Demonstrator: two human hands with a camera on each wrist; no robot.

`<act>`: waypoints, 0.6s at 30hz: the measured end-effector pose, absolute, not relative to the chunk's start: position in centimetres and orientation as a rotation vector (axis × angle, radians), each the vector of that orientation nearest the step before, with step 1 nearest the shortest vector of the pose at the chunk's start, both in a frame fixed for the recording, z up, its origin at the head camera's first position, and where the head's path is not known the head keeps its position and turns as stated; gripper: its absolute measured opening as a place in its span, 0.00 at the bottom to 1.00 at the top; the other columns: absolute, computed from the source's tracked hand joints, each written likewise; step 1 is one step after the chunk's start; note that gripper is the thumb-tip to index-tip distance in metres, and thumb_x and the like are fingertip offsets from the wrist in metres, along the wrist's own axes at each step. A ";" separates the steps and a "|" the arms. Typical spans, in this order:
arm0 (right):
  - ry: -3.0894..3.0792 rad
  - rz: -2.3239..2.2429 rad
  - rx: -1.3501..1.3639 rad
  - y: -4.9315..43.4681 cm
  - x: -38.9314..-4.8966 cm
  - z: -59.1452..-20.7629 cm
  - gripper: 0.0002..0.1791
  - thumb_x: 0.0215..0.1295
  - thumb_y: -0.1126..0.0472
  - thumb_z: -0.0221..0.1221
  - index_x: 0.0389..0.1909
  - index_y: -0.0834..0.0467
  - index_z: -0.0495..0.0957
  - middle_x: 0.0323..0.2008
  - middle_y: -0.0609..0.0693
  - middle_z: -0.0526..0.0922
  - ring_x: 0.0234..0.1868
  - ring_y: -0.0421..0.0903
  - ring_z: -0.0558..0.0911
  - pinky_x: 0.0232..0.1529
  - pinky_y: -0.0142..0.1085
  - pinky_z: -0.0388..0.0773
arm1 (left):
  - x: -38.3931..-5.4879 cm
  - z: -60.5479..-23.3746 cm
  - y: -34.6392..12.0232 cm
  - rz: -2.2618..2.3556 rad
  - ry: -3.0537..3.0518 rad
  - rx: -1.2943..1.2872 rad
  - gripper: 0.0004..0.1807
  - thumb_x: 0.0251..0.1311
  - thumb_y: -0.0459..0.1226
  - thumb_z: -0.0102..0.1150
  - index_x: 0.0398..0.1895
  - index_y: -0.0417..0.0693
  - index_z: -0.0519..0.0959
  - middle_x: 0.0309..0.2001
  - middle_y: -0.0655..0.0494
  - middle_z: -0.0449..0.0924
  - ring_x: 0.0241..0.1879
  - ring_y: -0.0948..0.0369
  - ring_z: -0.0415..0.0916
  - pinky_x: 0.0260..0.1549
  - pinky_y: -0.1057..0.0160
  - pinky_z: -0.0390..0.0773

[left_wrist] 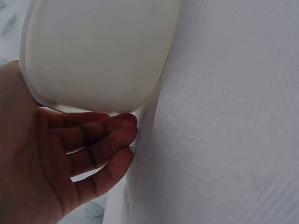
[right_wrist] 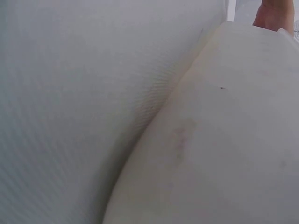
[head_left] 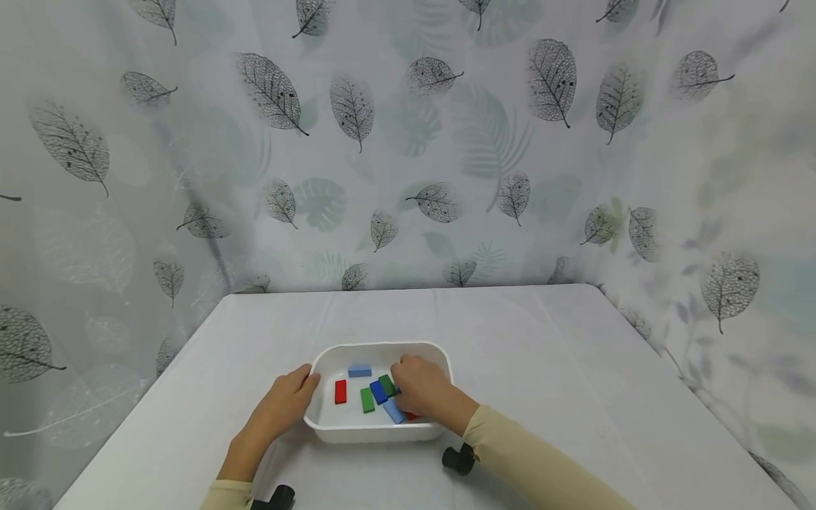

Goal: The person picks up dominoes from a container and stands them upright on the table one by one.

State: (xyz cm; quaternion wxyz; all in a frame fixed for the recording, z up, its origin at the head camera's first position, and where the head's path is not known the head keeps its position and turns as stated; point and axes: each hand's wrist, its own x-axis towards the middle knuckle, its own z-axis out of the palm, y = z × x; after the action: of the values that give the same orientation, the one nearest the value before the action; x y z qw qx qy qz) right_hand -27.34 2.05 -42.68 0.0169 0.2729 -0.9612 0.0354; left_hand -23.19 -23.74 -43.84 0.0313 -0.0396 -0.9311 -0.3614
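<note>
A white plastic tub (head_left: pixel 350 435) stands on the table with several small coloured blocks in it. My left hand (head_left: pixel 280 404) grips its left end, thumb at the rim and fingers against the outer wall, as the left wrist view also shows. My right hand (head_left: pixel 423 386) reaches into the right side, fingers bent down; their tips are hidden, so I cannot tell whether they hold a block. Closest to it are a dark green block (head_left: pixel 387 385), a dark blue block (head_left: pixel 379 392), a light blue block (head_left: pixel 393 411) and a partly covered red block (head_left: pixel 411 416).
Farther left in the tub lie a red block (head_left: pixel 341 392), a green block (head_left: pixel 367 400) and, by the back wall, another light blue block (head_left: pixel 360 370). The white-covered table (head_left: pixel 510 340) reaches back to a leaf-patterned curtain (head_left: pixel 395 163). The tub's outer wall (right_wrist: pixel 224 130) fills much of the right wrist view.
</note>
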 end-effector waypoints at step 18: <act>-2.928 0.636 0.785 3.0 -27.0 -42.3 0.08 0.60 0.61 0.73 0.38 0.55 0.85 0.30 0.43 0.81 0.31 0.41 0.77 0.35 0.34 0.78 | -23.3 -44.0 -23.9 -1.113 -2.864 -0.117 0.13 0.80 0.40 0.47 0.50 0.40 0.76 0.32 0.53 0.77 0.32 0.56 0.73 0.28 0.58 0.74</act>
State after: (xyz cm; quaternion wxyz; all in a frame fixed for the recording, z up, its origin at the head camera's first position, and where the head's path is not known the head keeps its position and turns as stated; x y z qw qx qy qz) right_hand -27.03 3.00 -42.30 0.0222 0.2535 -0.9451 0.2052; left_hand -23.31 -23.90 -43.98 0.0335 -0.0380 -0.9309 -0.3619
